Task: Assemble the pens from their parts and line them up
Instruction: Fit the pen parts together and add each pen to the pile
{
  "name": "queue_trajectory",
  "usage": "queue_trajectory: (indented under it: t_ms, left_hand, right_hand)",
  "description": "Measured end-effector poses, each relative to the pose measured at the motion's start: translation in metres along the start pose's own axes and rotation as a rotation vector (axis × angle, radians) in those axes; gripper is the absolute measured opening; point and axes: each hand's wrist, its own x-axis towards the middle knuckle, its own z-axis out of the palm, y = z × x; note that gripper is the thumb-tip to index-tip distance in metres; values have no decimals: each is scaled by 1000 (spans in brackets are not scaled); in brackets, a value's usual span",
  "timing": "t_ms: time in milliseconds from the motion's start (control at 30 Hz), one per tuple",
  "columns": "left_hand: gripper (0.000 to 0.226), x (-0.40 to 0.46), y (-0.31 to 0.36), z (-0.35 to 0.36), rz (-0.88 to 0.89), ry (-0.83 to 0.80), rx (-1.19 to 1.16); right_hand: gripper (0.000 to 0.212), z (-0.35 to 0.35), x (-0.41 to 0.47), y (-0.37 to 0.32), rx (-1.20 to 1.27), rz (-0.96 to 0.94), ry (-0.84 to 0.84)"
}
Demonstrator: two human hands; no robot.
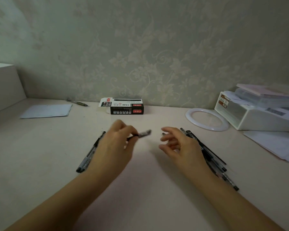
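Note:
My left hand [117, 144] holds a black pen [141, 134] in its fingers above the middle of the desk; the pen's tip points right and is blurred. My right hand [177, 144] hovers just to the right with its fingers loosely spread and nothing in them. Assembled pens [90, 154] lie in a slanted row on the desk to the left of my left hand, partly hidden by it. A heap of several black pens and parts [212, 157] lies to the right, partly behind my right wrist.
A black pen box [127, 108] stands open by the wall. A lone pen [77, 102] and a sheet of paper [46, 111] lie at the back left. A white ring [207, 119], a white storage box [250, 114] and papers [274, 145] fill the right side.

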Motion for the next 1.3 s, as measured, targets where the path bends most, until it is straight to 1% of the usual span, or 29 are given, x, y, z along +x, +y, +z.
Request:
queue_trajectory:
  t_ms: [67,100,133,200,267,367,467,633,733,767,833,900,933,967,1000,1033,1067,1100,1167,1233,1300]
  left_hand:
    - [7,7,-20,-12,-188,79,122]
    - [10,11,-32,-19,-276,84,197]
    - [13,14,-44,-26,-354,69,260]
    - [17,15,-66,-34,-485,10,332]
    - [19,12,-81,-37,-570,-66,355]
    - [16,10,-88,-34,-606,-164,352]
    - [14,9,-85,-28,-586,-212,368]
    - [22,10,-81,-26,-571,-212,379]
    - [26,9,-78,-28,-581,-225,388]
    - [27,9,-74,-30,-572,-207,391]
    - [25,13,-60,-32,-470,-93,347]
    - [17,15,-35,-30,-310,32,182]
    - [15,14,-19,-26,-264,30,73]
    - [15,11,-3,-20,-247,-10,-52]
    - [17,6,11,-12,-245,-65,-184]
    - [17,0,23,-4,-245,-114,-310]
    - [16,-7,31,4,-233,-143,-392]
    - [15,-11,36,10,-208,-140,-416]
    - [16,-14,35,16,-162,-89,-371]
    - [13,-14,33,16,-138,-76,-372]
    - [19,-17,33,17,-75,-139,-304]
  right_hand:
    - [20,-5,-1,6,-206,-19,61]
    - [12,-9,-1,8,-292,-16,89]
    - [8,-14,-1,10,-356,-2,113]
    - [9,-20,-2,12,-442,55,135]
    - [11,-22,-3,12,-504,103,122]
    - [14,-20,-3,10,-582,148,70]
    - [17,-19,-3,7,-660,160,27]
    - [23,-15,-3,4,-762,164,-15]
    - [23,-12,-2,4,-813,146,-29]
    - [22,-12,-1,3,-806,134,-18]
    - [19,-12,-1,1,-688,80,53]
    - [16,-10,-1,-5,-377,73,133]
    - [16,-7,-2,-9,-172,122,133]
    - [16,-3,-3,-15,29,186,93]
    - [16,2,-4,-20,204,240,30]
    - [16,7,-6,-23,323,272,-37]
    - [18,11,-9,-26,380,271,-99]
    - [19,14,-11,-28,389,243,-152]
    - [18,16,-14,-29,368,178,-229]
    - [18,15,-16,-27,359,152,-251]
    - [18,16,-17,-25,329,143,-246]
